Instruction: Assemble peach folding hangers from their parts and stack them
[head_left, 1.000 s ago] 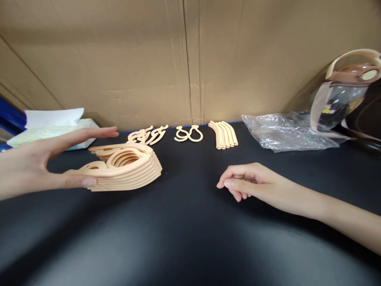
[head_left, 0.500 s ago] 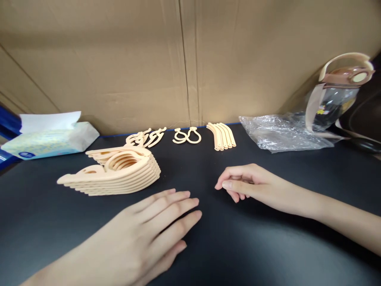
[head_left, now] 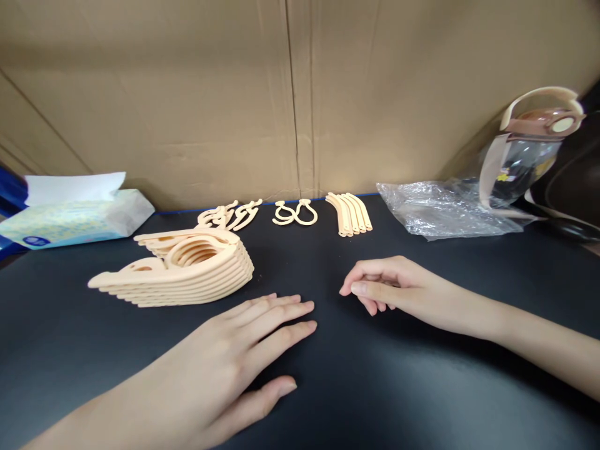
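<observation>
My left hand [head_left: 234,356] lies palm down over the black table with its fingers stretched out and its thumb apart, holding nothing. Just beyond it stands a stack of beige plastic hanger pieces [head_left: 201,275]. On the right, my right hand [head_left: 384,284] rests on its side, loosely curled, thumb tip against the index finger, with nothing visible in it. Farther back are a cluster of small beige curved pieces [head_left: 246,215], two beige hooks [head_left: 305,215] and a row of several curved beige bars [head_left: 349,215]. Neither hand touches these pieces.
A tissue pack [head_left: 84,215] sits at the back left, a sheet pulled partly out. At the back right lies a crumpled clear plastic bag [head_left: 450,209], beside a clear bottle [head_left: 529,162] with a brown lid and strap. A cardboard wall [head_left: 187,106] closes off the back.
My left thumb has spread away from the fingers, and the left fingers have shifted slightly up. My right hand and the beige pieces stay in place.
</observation>
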{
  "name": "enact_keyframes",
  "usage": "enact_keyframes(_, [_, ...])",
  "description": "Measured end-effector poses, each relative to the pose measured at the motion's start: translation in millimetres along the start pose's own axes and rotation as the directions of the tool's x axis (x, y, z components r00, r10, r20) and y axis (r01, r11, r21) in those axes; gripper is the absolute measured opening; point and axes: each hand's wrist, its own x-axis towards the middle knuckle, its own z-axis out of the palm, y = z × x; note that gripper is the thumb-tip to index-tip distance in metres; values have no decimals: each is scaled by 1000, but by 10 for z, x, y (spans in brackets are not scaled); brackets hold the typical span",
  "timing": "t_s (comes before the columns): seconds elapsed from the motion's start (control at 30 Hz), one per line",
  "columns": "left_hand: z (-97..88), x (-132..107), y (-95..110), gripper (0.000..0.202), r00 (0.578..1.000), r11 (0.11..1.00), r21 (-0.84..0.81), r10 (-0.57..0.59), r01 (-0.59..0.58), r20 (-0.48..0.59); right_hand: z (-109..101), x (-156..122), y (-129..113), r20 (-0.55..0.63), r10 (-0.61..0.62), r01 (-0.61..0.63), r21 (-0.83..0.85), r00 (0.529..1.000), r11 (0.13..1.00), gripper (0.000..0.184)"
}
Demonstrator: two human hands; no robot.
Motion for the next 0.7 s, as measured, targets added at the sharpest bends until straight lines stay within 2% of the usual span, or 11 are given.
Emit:
enact_keyframes(0.1, [5,-8,-8,44,1000,1000,-6,-2,2,9,3,-2,10,-36,-44,44,-17,998,999,31])
enact_keyframes(0.2, [4,-15,-13,43,1000,1000,3,2,-2,20,-11,-5,34,-170,-164,132,-183,972,974,33])
enact_keyframes(0.33, [-4,-22,-2,43,1000,1000,2,2,-2,11,-84,37,118,-338,-345,136,-514,876,847,28])
enact_keyframes(0.4, [-3,-24,6,43,1000,1000,-4,-2,2,6,-140,78,177,-353,-400,93,-641,846,762,32])
enact_keyframes(0.47, [3,-25,11,44,1000,1000,-12,-8,8,9,-192,117,230,-351,-408,36,-719,843,694,48])
enact_keyframes(0.57, [7,-25,9,44,1000,999,-33,-20,20,14,-233,148,279,-333,-374,-24,-775,865,632,72])
enact_keyframes(0.7, [-12,-25,1,44,999,998,-54,-29,30,19,-224,144,282,-274,-309,-49,-814,911,579,73])
